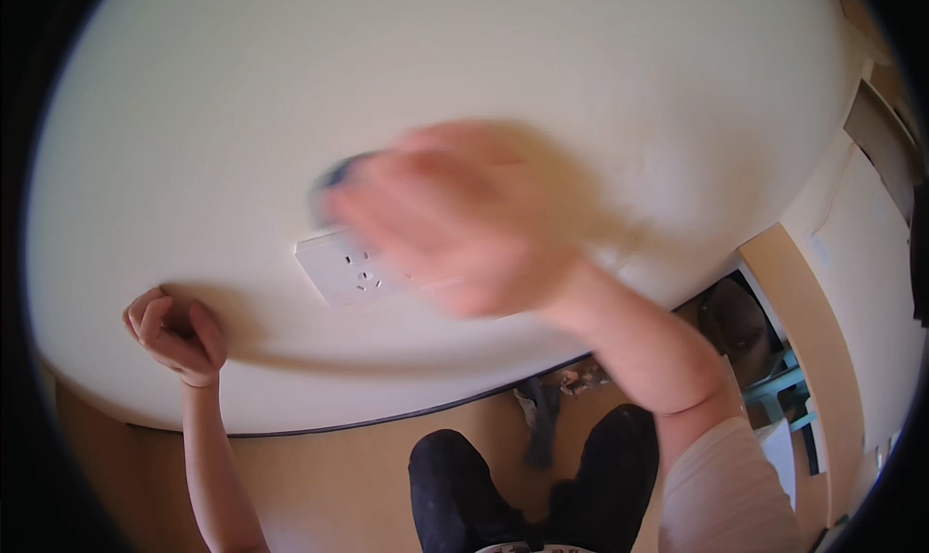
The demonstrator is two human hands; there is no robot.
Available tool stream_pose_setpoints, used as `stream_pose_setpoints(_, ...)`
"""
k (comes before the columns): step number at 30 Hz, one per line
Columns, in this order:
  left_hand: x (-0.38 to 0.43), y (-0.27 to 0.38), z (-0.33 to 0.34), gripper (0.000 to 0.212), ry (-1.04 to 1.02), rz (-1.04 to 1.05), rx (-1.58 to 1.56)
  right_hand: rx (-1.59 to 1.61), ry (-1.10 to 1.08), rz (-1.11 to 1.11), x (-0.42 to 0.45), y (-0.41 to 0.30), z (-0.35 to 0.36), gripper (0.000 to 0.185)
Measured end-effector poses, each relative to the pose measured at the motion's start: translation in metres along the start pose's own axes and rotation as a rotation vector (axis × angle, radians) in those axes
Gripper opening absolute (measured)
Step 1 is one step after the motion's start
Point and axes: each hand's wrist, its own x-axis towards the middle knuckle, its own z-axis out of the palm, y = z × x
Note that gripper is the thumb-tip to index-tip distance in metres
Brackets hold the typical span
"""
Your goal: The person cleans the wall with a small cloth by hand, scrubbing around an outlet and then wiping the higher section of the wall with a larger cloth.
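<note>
My right hand (464,226) is strongly blurred in front of a pale wall (254,154). Its fingers close around a small dark object (347,172), of which just an edge shows past the fingertips; what it is I cannot tell. Below this hand, and partly hidden by it, is a white wall socket plate (341,266) with several slots. Lower left, my left hand (178,332) is held at the wall, fingers loosely curled and thumb apart. Nothing shows in it, though its palm is in shadow.
My knees in dark trousers (453,488) are below the wall's dark bottom edge (348,421). Between them a dark cloth (543,422) lies on the brown floor (326,488). A wooden panel edge (813,335) and a light-blue plastic piece (776,390) stand at the right.
</note>
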Motion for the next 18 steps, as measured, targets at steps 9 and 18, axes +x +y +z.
stream_pose_setpoints(9,-0.016,-0.007,0.015,0.036,-0.040,-0.032,-0.062,0.084,0.128,0.142,-0.011,0.005,-0.002,0.009)
stream_pose_setpoints(18,-0.040,-0.033,-0.001,0.034,-0.019,-0.081,-0.050,0.599,0.769,1.388,-0.169,-0.097,-0.120,0.023)
